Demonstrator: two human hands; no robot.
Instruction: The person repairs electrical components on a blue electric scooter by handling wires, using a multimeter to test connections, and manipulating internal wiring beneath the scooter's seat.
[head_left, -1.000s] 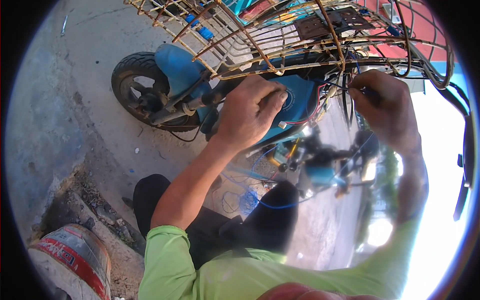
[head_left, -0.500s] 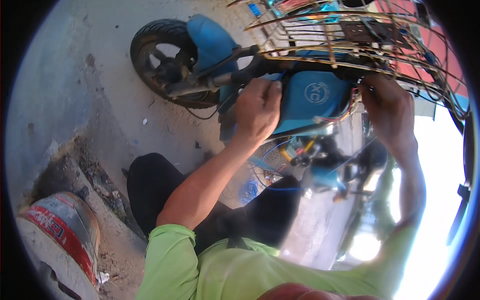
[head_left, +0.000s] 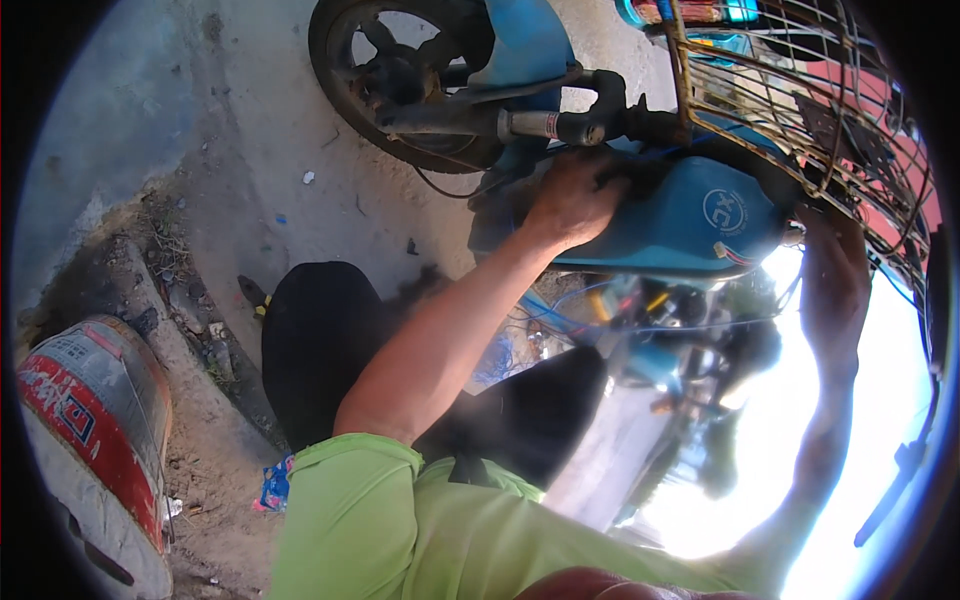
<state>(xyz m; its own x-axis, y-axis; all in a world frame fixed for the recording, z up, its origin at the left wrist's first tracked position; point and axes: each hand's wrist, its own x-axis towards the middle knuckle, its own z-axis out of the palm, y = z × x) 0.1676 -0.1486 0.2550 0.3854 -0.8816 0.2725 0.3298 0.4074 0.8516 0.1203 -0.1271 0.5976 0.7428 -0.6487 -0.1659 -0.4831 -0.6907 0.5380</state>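
Observation:
A scooter's blue front panel (head_left: 668,222) with a round white emblem lies between my two hands. My left hand (head_left: 578,200) rests at its upper left edge, fingers curled toward a dark gap; what they hold is hidden. My right hand (head_left: 838,270) reaches up around the panel's right end, just under the wire basket (head_left: 770,135). Shadow and the basket hide its fingertips. A small bundle of thin wires with a white connector (head_left: 730,253) shows at the panel's lower right. A blue wire (head_left: 690,150) runs between the left hand and the basket.
The scooter's front wheel (head_left: 400,75) and fork (head_left: 520,122) are at the upper left. A red and grey bucket (head_left: 95,420) stands at the lower left near broken concrete. Pliers (head_left: 255,293) lie by my knee. Loose blue wires (head_left: 560,315) trail below the panel.
My view has shifted, so the scooter sits farther right and shows larger. The left hand now reaches farther into the gap behind the panel; the right hand has moved off the wire bundle.

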